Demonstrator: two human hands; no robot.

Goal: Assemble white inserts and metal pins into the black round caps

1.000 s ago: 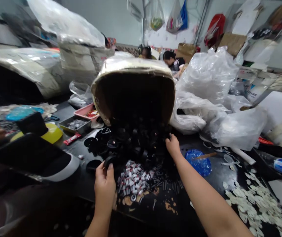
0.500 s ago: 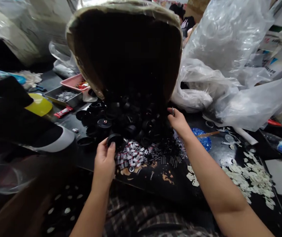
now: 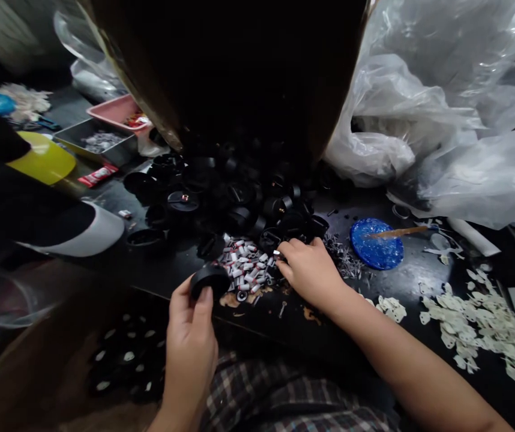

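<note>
My left hand (image 3: 194,327) grips a round black plastic housing (image 3: 210,282) between thumb and fingers, just in front of the pile edge. My right hand (image 3: 309,270) reaches down over the small parts, fingers curled together; what they hold, if anything, is hidden. Beside its fingertips lies a heap of small white-and-red cylinders (image 3: 246,264). Many similar black housings (image 3: 239,195) spill from the dark mouth of a large sack (image 3: 257,72) behind both hands. Small dark pins (image 3: 352,264) are scattered to the right of my right hand.
A blue round lid (image 3: 377,249) with a wooden stick (image 3: 397,231) across it lies at right, near pale flat plates (image 3: 473,318). Clear plastic bags (image 3: 455,174) crowd the back right. A pink tray (image 3: 108,111) and a grey metal tray (image 3: 75,137) stand at left.
My right hand has come from the sack's right side toward me and left, down to the small parts. My left hand still holds the black housing, slightly lower. The view has tipped down.
</note>
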